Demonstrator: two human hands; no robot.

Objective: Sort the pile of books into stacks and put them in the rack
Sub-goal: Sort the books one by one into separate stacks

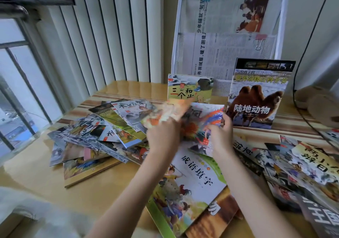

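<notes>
A pile of thin picture books [95, 133] lies spread over the wooden table [36, 171], and more books [302, 166] lie at the right. My left hand [163, 136] holds up a blurred orange and white booklet [168, 112]. My right hand [221, 134] grips the edge of a book with a red and blue bird cover [203, 120]. A large white and green book [190, 184] lies under my forearms. The white wire rack [280, 26] stands at the back. A camel book [256, 94] and a yellow-green book [189, 88] lean upright at its foot.
Newspapers [216, 54] with binder clips fill the rack's upper pockets. A radiator [110, 32] and a window [18, 72] are at the left. A black cable [300, 58] hangs at the right, beside a brown soft object [319, 102].
</notes>
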